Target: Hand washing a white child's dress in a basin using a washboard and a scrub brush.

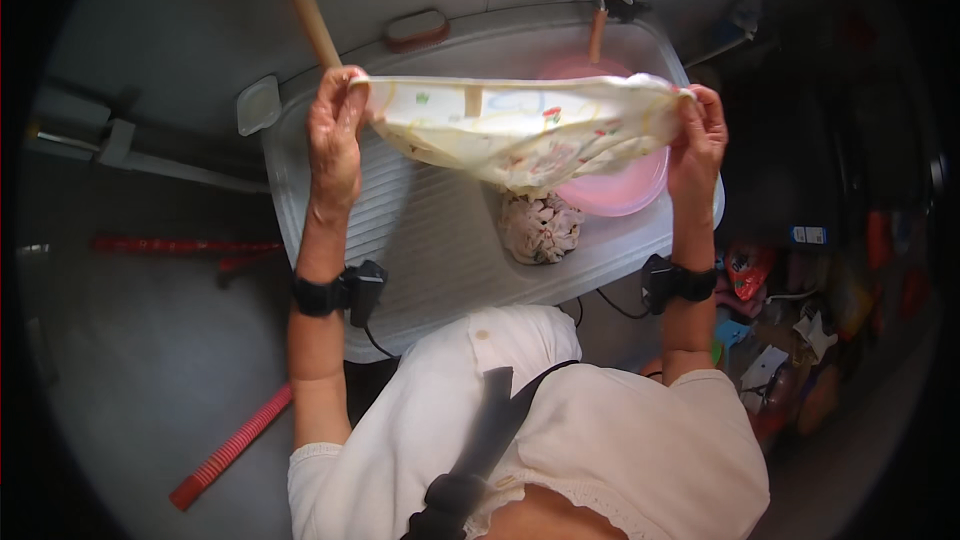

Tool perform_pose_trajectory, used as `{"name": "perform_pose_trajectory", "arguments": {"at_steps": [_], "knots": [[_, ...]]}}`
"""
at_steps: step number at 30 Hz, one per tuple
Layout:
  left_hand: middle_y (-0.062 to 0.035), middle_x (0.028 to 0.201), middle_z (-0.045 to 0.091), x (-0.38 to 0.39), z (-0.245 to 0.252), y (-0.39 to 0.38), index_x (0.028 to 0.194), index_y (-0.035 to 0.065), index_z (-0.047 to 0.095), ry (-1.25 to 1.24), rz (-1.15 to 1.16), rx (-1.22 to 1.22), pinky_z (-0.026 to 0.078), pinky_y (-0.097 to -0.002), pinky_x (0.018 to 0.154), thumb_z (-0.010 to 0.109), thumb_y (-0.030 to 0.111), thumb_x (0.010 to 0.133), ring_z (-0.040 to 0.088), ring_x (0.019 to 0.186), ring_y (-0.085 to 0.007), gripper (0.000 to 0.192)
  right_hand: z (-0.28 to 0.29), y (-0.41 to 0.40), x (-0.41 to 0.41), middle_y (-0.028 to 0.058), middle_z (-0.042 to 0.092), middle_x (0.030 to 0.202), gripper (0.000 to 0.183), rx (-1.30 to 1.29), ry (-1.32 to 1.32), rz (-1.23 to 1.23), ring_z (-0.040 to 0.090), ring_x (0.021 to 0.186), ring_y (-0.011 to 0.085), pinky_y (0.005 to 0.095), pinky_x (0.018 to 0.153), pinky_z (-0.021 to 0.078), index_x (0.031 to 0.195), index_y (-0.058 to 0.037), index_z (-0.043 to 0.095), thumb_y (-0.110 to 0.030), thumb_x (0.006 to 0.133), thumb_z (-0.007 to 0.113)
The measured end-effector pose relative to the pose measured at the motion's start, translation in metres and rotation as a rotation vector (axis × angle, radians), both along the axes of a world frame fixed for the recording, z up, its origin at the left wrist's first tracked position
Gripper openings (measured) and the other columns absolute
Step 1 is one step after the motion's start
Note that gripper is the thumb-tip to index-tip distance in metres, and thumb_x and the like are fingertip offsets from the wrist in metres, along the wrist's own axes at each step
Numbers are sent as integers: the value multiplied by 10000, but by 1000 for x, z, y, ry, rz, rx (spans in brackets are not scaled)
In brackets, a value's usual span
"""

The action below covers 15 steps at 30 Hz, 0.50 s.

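A pale yellow printed cloth (517, 120) is stretched between my two hands above a laundry sink (420, 240) with a ribbed washboard (390, 195). My left hand (336, 135) pinches one end of its upper edge, and my right hand (697, 135) grips the other end. The cloth sags in the middle and is slightly blurred. Below it, a wet, crumpled patterned cloth (541, 229) lies in the sink. Part of a pink plastic basin (626, 184) shows behind the held cloth, which hides the rest of it.
Two wall taps carry hoses, a tan one (311, 19) at left and a shorter one (597, 36) at right. A scrubbing brush (417, 31) rests on the back rim. Near the left rim sits a pale dish (259, 105). Assorted packages (750, 270) crowd the right side.
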<state>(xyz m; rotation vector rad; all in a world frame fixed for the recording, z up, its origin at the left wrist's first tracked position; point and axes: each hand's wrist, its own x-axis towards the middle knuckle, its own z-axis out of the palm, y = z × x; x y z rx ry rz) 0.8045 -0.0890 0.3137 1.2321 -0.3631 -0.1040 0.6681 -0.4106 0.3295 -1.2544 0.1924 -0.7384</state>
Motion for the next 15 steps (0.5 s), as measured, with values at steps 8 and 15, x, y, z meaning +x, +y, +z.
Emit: {"name": "perform_pose_trajectory", "arguments": {"at_steps": [8, 15], "knots": [[-11, 969, 552, 38, 32, 21, 1023, 51, 551, -229, -13, 140, 405, -262, 867, 485, 121, 905, 534, 923, -106, 151, 62, 43, -7, 80, 595, 887, 121, -182, -172, 237, 589, 789, 120, 231, 691, 482, 968, -21, 554, -30, 847, 552], [-7, 961, 568, 18, -94, 140, 1045, 52, 580, 220, 187, 527, 399, -209, 682, 486, 31, 850, 495, 808, -67, 217, -28, 195, -7, 84, 589, 1056, 309, -427, 342, 1403, 582, 891, 184, 314, 765, 474, 1131, -43, 549, -75, 824, 550]]}}
